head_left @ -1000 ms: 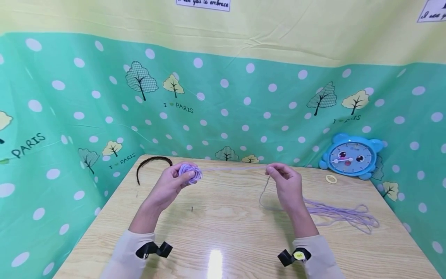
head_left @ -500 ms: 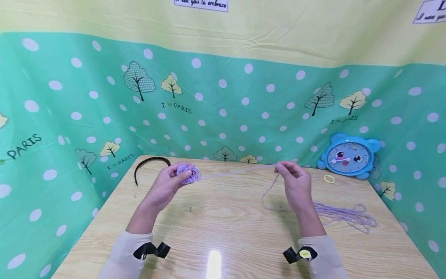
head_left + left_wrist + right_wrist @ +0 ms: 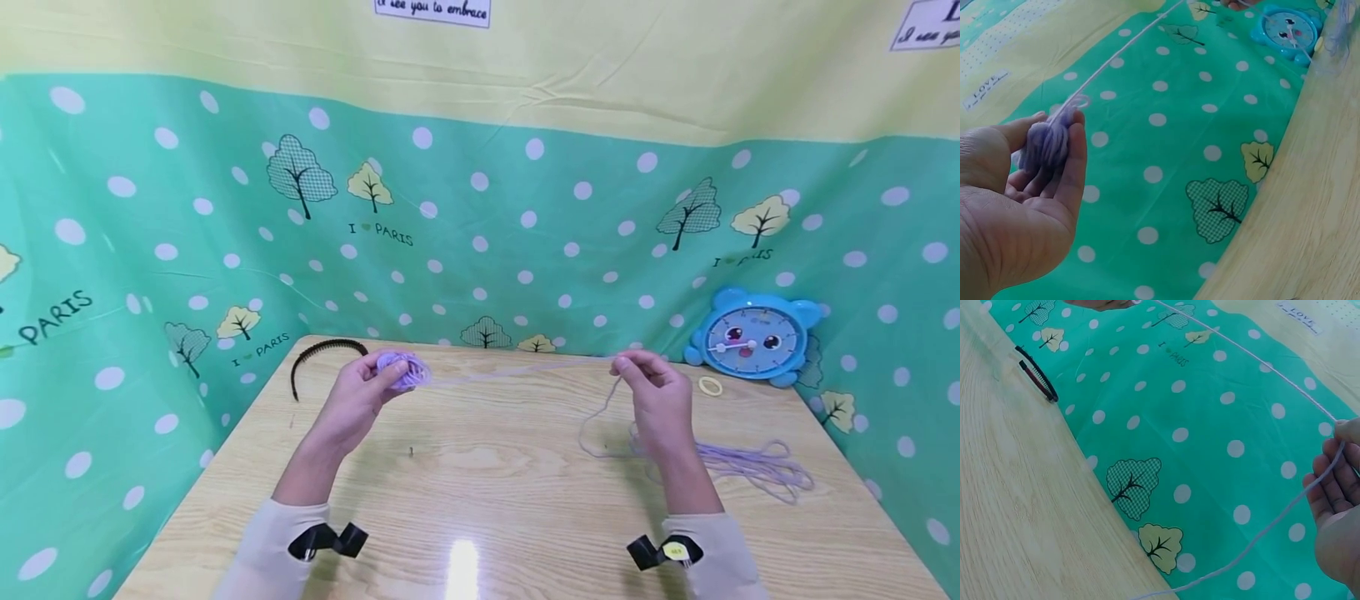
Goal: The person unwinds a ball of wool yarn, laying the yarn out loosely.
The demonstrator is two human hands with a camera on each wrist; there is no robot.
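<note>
My left hand (image 3: 356, 404) grips a small ball of purple yarn (image 3: 405, 372) between thumb and fingers, above the table's far left part. In the left wrist view the wound yarn ball (image 3: 1046, 145) sits at the fingertips, a strand rising from it. That yarn strand (image 3: 1254, 359) runs taut across to my right hand (image 3: 660, 408), which pinches it between thumb and fingers. Below the pinch the strand droops in a slack curve toward the table. A loose heap of purple yarn (image 3: 757, 467) lies on the table beside my right forearm, which covers part of it.
The wooden table (image 3: 480, 517) backs onto a green polka-dot curtain (image 3: 480, 208). At the back left lies a black headband (image 3: 322, 343). A blue animal-faced clock (image 3: 756, 337) stands at the back right, with a cream ring (image 3: 710, 386) near it. A tiny dark object (image 3: 411, 451) lies left of centre.
My right hand has moved to the right with the strand, widening the gap between the hands and lengthening the strand. The left hand still holds the yarn ball, in nearly the same place.
</note>
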